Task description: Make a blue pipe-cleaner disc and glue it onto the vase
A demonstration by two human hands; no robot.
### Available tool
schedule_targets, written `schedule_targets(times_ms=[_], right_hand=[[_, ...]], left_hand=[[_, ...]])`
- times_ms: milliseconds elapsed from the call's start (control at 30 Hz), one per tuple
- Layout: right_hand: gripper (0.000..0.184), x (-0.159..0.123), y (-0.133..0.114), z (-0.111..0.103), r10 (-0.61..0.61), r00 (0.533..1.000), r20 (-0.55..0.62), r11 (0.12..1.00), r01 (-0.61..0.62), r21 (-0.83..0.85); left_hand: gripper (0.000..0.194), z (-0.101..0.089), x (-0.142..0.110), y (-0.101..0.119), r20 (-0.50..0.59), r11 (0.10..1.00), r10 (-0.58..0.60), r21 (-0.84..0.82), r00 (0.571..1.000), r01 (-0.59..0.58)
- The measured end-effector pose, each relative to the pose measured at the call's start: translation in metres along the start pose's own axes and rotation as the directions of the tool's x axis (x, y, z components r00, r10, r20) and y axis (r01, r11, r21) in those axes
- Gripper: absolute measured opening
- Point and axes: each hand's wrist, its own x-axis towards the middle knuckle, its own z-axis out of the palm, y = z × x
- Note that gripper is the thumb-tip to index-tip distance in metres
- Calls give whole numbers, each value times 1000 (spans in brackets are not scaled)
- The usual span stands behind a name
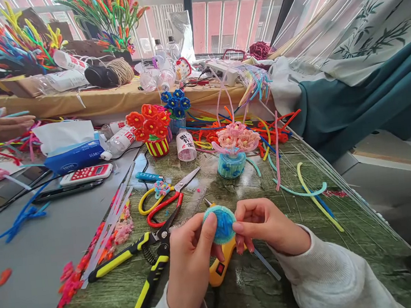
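Between my two hands is a round disc (pixel 224 225) of fuzzy pipe cleaner, blue in the middle with a light turquoise rim. My left hand (pixel 193 259) pinches its left edge, thumb on the face. The thumb and forefinger of my right hand (pixel 263 224) close on the disc's right edge. Under the hands lies a yellow glue gun (pixel 219 271), partly hidden, with a clear glue stick (pixel 267 264) near it. Left of my left hand rest yellow-and-black cutters (pixel 128 254) and red-and-yellow scissors (pixel 169 195). A turquoise pot of pink pipe-cleaner flowers (pixel 233 151) stands beyond the disc.
Red flowers in a striped pot (pixel 156 140) and a plastic bottle (pixel 186 146) stand behind the scissors. Loose pipe cleaners (pixel 318 200) lie to the right. At left are a tissue box (pixel 73 151), a red-and-white calculator-like device (pixel 86 174) and another person's hand (pixel 0 129).
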Motion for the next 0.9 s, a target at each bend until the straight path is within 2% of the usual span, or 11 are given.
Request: schedule_targets(times_ms=[133,400,600,800,900], right_hand=[[31,0,0,0,2,1000,-1,1000,-2,0],[31,0,1,-1,-21,1000,-9,1000,21,5],[32,0,1,-2,-17,1000,-23,1000,17,-8],[32,1,1,-1,-30,998,-46,999,29,-29],[33,1,1,-1,-73,992,-105,996,67,-54]], left_hand=[[39,-1,0,-1,28,999,-17,-47,999,18],[38,-3,3,-8,111,959,-88,-261,990,115],[30,-4,2,-9,-6,950,-129,-289,992,122],[32,-4,3,-7,-9,944,-122,-311,993,113],[30,-5,3,-7,-108,969,-81,-243,991,53]])
